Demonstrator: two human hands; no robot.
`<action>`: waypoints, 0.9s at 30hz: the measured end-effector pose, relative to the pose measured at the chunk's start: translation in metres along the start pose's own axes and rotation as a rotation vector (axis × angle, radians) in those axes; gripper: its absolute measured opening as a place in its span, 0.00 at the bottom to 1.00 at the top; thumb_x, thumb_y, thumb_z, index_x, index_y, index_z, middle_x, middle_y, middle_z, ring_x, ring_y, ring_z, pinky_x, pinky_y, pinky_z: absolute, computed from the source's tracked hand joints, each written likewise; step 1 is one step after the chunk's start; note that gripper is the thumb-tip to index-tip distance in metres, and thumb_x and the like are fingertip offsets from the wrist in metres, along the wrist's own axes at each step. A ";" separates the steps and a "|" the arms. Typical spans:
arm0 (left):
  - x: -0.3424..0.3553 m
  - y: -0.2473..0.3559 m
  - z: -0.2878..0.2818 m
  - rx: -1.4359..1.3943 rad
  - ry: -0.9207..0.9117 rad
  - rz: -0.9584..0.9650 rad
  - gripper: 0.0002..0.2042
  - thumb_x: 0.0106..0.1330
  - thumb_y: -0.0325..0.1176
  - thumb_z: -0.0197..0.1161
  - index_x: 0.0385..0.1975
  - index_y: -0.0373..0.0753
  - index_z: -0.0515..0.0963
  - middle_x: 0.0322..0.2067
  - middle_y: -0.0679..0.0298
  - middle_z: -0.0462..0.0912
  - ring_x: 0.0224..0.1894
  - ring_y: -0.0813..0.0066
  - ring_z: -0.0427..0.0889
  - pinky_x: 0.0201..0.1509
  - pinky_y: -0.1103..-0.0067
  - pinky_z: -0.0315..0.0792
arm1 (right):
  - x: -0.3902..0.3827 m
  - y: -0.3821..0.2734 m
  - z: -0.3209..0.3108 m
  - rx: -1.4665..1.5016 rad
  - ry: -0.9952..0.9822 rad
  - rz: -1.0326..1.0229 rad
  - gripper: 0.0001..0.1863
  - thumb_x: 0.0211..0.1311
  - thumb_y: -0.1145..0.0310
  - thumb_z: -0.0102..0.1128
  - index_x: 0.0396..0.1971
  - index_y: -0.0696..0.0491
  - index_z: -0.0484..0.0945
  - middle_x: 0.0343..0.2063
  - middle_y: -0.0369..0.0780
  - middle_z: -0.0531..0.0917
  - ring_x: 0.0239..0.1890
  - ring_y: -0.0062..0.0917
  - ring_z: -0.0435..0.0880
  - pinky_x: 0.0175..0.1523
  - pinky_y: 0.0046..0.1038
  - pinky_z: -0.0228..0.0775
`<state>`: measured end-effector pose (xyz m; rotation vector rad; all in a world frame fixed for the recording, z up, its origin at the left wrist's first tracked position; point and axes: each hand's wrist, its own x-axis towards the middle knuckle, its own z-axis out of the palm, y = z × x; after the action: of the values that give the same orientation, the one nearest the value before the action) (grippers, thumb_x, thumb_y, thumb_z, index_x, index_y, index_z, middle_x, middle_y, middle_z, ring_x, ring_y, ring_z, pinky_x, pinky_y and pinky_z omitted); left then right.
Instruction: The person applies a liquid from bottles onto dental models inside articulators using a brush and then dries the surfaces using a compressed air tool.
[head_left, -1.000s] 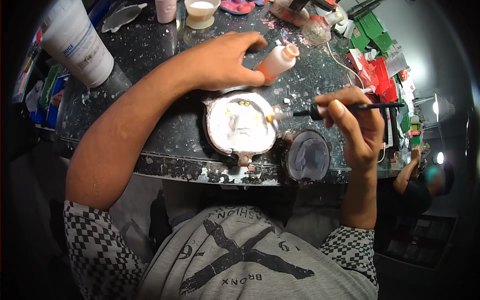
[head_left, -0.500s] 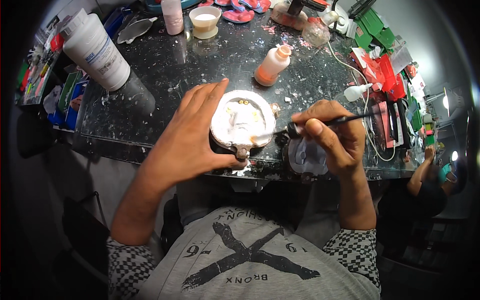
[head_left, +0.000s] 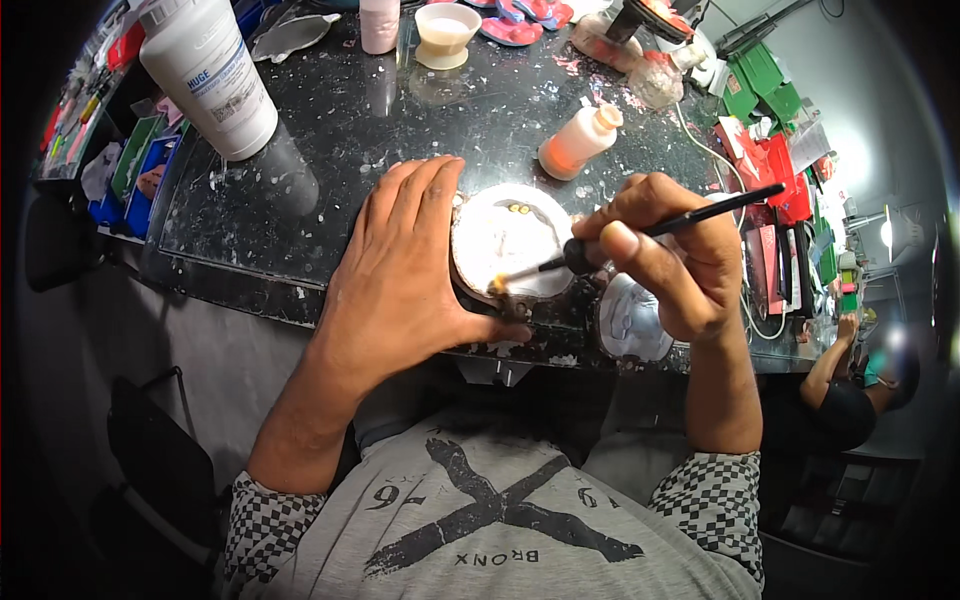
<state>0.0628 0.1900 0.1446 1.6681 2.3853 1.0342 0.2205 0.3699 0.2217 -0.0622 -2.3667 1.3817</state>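
My left hand (head_left: 395, 290) grips a round flask half (head_left: 525, 240) from the left, fingers along its side and thumb at the front. It holds white plaster with small gold-coloured pieces near its top. My right hand (head_left: 685, 265) is closed on a slim black brush (head_left: 745, 198), whose yellowish tip rests at the plaster's lower-left rim. A second flask half (head_left: 632, 325), pale inside, lies to the right, partly behind my right hand. A translucent bottle (head_left: 578, 145) with orange contents stands just beyond the plaster.
On the dark, speckled bench (head_left: 330, 130) are a large white jar (head_left: 210, 85), a beige cup (head_left: 445, 35) and pink-blue pieces (head_left: 510, 25). Red and green trays (head_left: 750, 80) and a cable (head_left: 775, 325) are at right; a co-worker (head_left: 840, 400) is beyond.
My left hand has let go of the orange bottle and moved down to grip the flask half. The brush tip has shifted down-left across the plaster. The view has shifted slightly.
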 end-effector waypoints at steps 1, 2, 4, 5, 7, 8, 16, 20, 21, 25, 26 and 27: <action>0.000 -0.001 0.001 -0.002 0.001 -0.003 0.66 0.29 0.62 0.86 0.71 0.31 0.61 0.68 0.47 0.67 0.74 0.48 0.61 0.77 0.58 0.58 | 0.005 0.003 0.004 0.000 -0.004 0.001 0.05 0.66 0.76 0.63 0.35 0.61 0.84 0.30 0.42 0.87 0.34 0.26 0.87 0.40 0.27 0.76; 0.000 -0.003 0.001 -0.001 -0.003 0.002 0.65 0.30 0.62 0.86 0.70 0.31 0.62 0.68 0.48 0.67 0.74 0.48 0.61 0.77 0.58 0.58 | 0.010 0.005 0.008 -0.090 -0.046 -0.088 0.04 0.66 0.76 0.63 0.35 0.61 0.84 0.29 0.43 0.86 0.32 0.26 0.86 0.40 0.27 0.76; 0.000 -0.003 0.000 -0.004 -0.003 0.008 0.64 0.30 0.62 0.86 0.69 0.31 0.63 0.68 0.48 0.67 0.73 0.48 0.61 0.77 0.58 0.58 | 0.010 0.003 0.006 -0.082 -0.105 -0.084 0.05 0.67 0.76 0.63 0.34 0.61 0.83 0.28 0.42 0.86 0.30 0.26 0.85 0.39 0.27 0.75; 0.000 -0.003 -0.002 0.007 -0.005 0.012 0.63 0.30 0.61 0.86 0.69 0.32 0.63 0.68 0.48 0.67 0.73 0.48 0.61 0.77 0.58 0.58 | 0.010 -0.008 -0.002 -0.088 -0.135 -0.011 0.04 0.67 0.76 0.63 0.34 0.61 0.83 0.29 0.41 0.86 0.30 0.26 0.84 0.38 0.28 0.75; 0.000 -0.004 -0.002 0.018 -0.005 0.014 0.63 0.30 0.61 0.86 0.68 0.32 0.64 0.68 0.48 0.68 0.73 0.48 0.61 0.77 0.57 0.58 | 0.012 -0.010 0.002 -0.078 -0.077 -0.001 0.09 0.65 0.76 0.61 0.39 0.66 0.84 0.31 0.45 0.86 0.35 0.26 0.85 0.44 0.27 0.75; -0.001 -0.005 -0.001 0.006 -0.007 0.018 0.62 0.31 0.61 0.86 0.68 0.32 0.64 0.67 0.48 0.68 0.73 0.48 0.61 0.77 0.57 0.58 | 0.013 -0.006 0.003 -0.138 -0.110 -0.028 0.08 0.65 0.77 0.60 0.38 0.67 0.83 0.31 0.45 0.86 0.35 0.25 0.85 0.44 0.28 0.75; -0.001 -0.005 0.001 0.028 0.000 0.030 0.61 0.32 0.60 0.86 0.68 0.32 0.64 0.68 0.48 0.67 0.74 0.47 0.60 0.78 0.57 0.56 | 0.025 -0.012 0.002 -0.250 -0.191 -0.051 0.07 0.64 0.81 0.55 0.36 0.66 0.83 0.31 0.44 0.86 0.32 0.25 0.85 0.40 0.26 0.76; -0.001 -0.006 0.002 0.019 -0.002 0.056 0.61 0.33 0.59 0.86 0.68 0.32 0.64 0.68 0.48 0.66 0.74 0.47 0.59 0.78 0.57 0.55 | 0.027 -0.009 0.008 -0.214 -0.087 -0.061 0.06 0.65 0.79 0.57 0.35 0.64 0.82 0.29 0.43 0.86 0.32 0.25 0.86 0.41 0.26 0.77; -0.001 -0.006 0.003 0.020 -0.001 0.061 0.60 0.34 0.59 0.86 0.68 0.32 0.64 0.68 0.48 0.66 0.74 0.47 0.59 0.78 0.57 0.55 | 0.032 -0.008 0.005 -0.339 -0.188 -0.130 0.06 0.66 0.79 0.56 0.34 0.64 0.81 0.29 0.44 0.86 0.32 0.24 0.86 0.40 0.26 0.76; -0.002 -0.006 0.002 0.016 0.008 0.065 0.58 0.34 0.57 0.86 0.66 0.32 0.65 0.66 0.48 0.68 0.74 0.47 0.60 0.78 0.57 0.56 | 0.040 -0.004 0.003 -0.252 -0.132 -0.154 0.04 0.67 0.73 0.59 0.34 0.58 0.79 0.24 0.40 0.83 0.24 0.29 0.83 0.32 0.28 0.72; -0.002 -0.006 0.002 -0.003 0.027 0.081 0.57 0.34 0.56 0.86 0.65 0.32 0.65 0.64 0.48 0.69 0.72 0.46 0.62 0.77 0.57 0.57 | 0.040 -0.006 -0.001 -0.298 -0.132 -0.164 0.04 0.67 0.74 0.59 0.33 0.59 0.79 0.23 0.39 0.83 0.24 0.25 0.82 0.32 0.26 0.71; -0.002 -0.006 0.002 -0.021 0.045 0.096 0.56 0.34 0.54 0.87 0.64 0.32 0.65 0.62 0.49 0.70 0.71 0.46 0.63 0.77 0.56 0.58 | 0.040 -0.009 -0.003 -0.312 -0.132 -0.151 0.05 0.68 0.74 0.60 0.33 0.60 0.79 0.23 0.38 0.83 0.24 0.23 0.82 0.32 0.24 0.72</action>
<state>0.0593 0.1885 0.1388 1.7873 2.3333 1.1189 0.1859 0.3767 0.2435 0.1225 -2.6175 0.9668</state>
